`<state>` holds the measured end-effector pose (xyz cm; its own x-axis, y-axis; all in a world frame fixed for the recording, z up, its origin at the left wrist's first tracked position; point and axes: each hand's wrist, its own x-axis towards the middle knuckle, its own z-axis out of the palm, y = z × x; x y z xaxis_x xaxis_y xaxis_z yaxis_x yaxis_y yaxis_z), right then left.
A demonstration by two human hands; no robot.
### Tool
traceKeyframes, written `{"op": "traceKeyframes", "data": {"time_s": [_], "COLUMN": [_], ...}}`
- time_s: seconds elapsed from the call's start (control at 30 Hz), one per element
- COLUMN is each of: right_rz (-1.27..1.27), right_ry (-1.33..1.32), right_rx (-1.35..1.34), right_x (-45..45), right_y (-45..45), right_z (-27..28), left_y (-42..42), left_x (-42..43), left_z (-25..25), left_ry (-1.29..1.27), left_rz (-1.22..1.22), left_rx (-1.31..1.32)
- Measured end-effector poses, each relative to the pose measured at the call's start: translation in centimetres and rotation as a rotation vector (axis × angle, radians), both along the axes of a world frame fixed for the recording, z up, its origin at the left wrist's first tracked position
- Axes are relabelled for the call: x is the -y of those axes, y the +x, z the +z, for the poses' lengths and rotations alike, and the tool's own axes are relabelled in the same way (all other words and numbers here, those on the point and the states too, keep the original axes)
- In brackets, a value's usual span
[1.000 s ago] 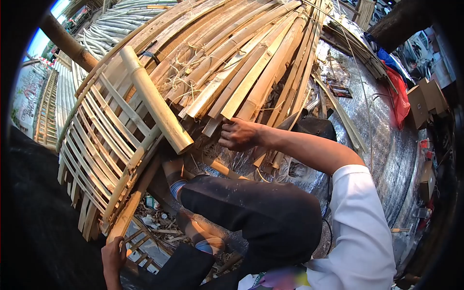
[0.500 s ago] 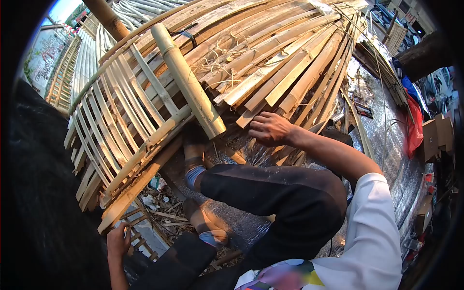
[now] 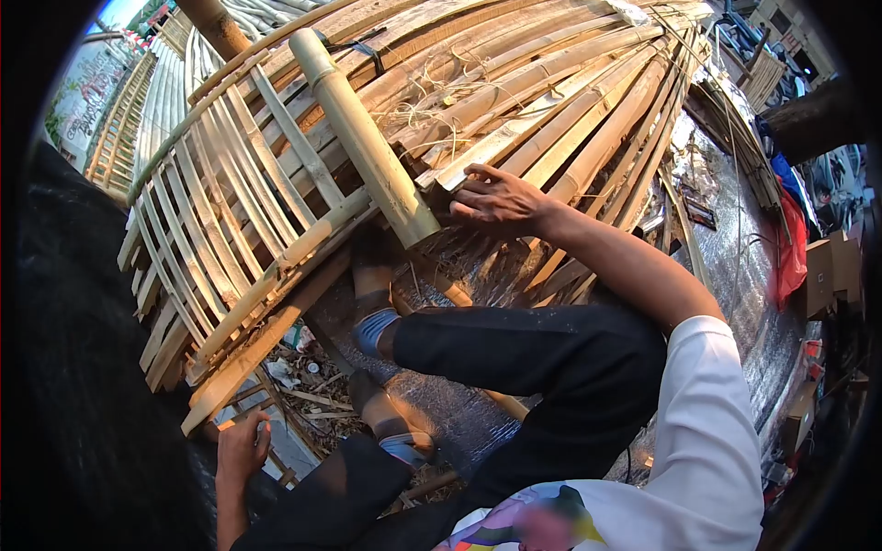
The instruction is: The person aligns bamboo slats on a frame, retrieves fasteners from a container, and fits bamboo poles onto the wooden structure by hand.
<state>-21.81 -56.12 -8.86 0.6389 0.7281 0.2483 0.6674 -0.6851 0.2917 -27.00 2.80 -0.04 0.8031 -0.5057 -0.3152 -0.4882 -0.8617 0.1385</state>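
My right hand (image 3: 496, 200) is at the near ends of a stack of split bamboo strips (image 3: 551, 133). Its fingers are partly bent and apart, and the index finger reaches over the end of one strip. Whether it presses on that strip I cannot tell. Just left of this hand, a thick round bamboo pole (image 3: 363, 138) lies across a bamboo frame of slats (image 3: 216, 220). My left hand (image 3: 243, 448) is low at the left, beside my leg and below the end of a bamboo beam (image 3: 220, 395). Its fingers are curled in loosely, with nothing visible in them.
Thin fibre shavings (image 3: 441, 115) lie on the strips. Scraps and litter (image 3: 312, 381) cover the ground below the frame, near my feet. On the right are silvery sheeting (image 3: 735, 303), a red plastic bag (image 3: 790, 243) and cardboard boxes (image 3: 831, 275). A bamboo post (image 3: 216, 28) stands at the upper left.
My right hand has moved up and left to the strip ends, and its fingers have uncurled from a fist. The left hand has shifted slightly right, still curled.
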Motion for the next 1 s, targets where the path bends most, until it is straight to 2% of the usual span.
{"op": "traceKeyframes", "data": {"time_s": [0.07, 0.1, 0.13, 0.2, 0.33, 0.43, 0.53, 0.67, 0.8, 1.0], "right_rz": [0.065, 0.021, -0.043, -0.007, -0.002, -0.031, -0.041, -0.114, -0.147, -0.243], "right_ry": [0.094, 0.183, 0.127, 0.207, 0.189, 0.387, 0.376, 0.313, 0.260, 0.387], "right_rx": [0.181, 0.113, 0.008, 0.065, 0.050, -0.009, 0.057, -0.039, 0.029, 0.031], "right_x": [1.5, 1.3, 0.9, 1.2, 0.7, -1.1, -3.1, -3.9, -3.7, -2.2], "right_y": [0.4, 0.2, -0.4, 0.1, 0.2, -0.7, 2.1, 5.0, 5.2, 4.7], "right_z": [-1.2, -1.2, 0.0, -0.8, 0.1, 1.4, 1.2, 0.5, -0.6, -0.3], "left_y": [0.4, 0.4, 0.3, 0.5, -0.2, -0.5, -0.7, -0.3, -0.2, 0.4], "left_x": [0.3, 0.3, 0.2, 0.4, -0.3, -0.5, -0.2, -0.4, 0.3, 0.3], "left_z": [0.2, 0.5, 0.6, 0.7, 0.6, 0.3, 0.4, 0.4, 0.2, 0.8], "left_ry": [-0.012, -0.025, -0.017, -0.073, -0.113, -0.069, -0.068, -0.065, -0.056, -0.062], "left_rz": [-0.042, -0.077, -0.070, -0.036, -0.029, 0.057, 0.055, 0.038, 0.081, -0.038], "left_rx": [0.029, 0.053, 0.046, 0.068, 0.096, 0.002, -0.010, 0.007, -0.043, 0.024]}}
